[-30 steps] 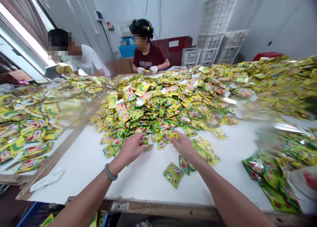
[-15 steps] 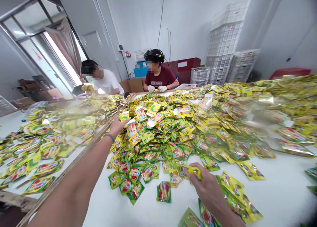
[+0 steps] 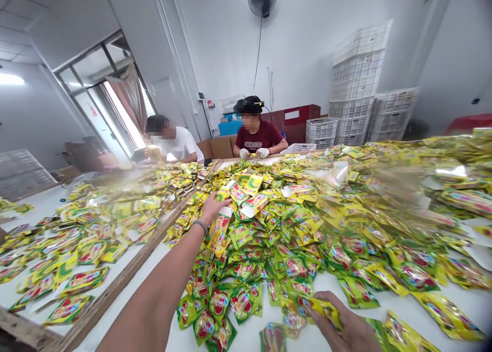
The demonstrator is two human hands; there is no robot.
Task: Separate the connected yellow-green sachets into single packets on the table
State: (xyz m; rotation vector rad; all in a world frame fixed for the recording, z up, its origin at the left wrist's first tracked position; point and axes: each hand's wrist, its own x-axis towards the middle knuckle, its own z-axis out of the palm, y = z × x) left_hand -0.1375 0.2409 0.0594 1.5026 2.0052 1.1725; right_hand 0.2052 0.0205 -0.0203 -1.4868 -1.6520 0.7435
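Note:
A big heap of small yellow-green sachets covers the white table. My left hand is stretched far out onto the left side of the heap, fingers extended and resting on a sachet. Close to me at the bottom edge, my right hand has its fingers closed on a yellow sachet. More sachets lie loose around that hand.
A wooden rail separates this table from a second table at the left strewn with sachets. Two people sit at the far end: one in white, one in dark red with white gloves. White crates are stacked behind.
My left hand left the sachets near me and reached far out onto the heap's left side. My right hand stayed near me, holding a sachet. The view tilted upward.

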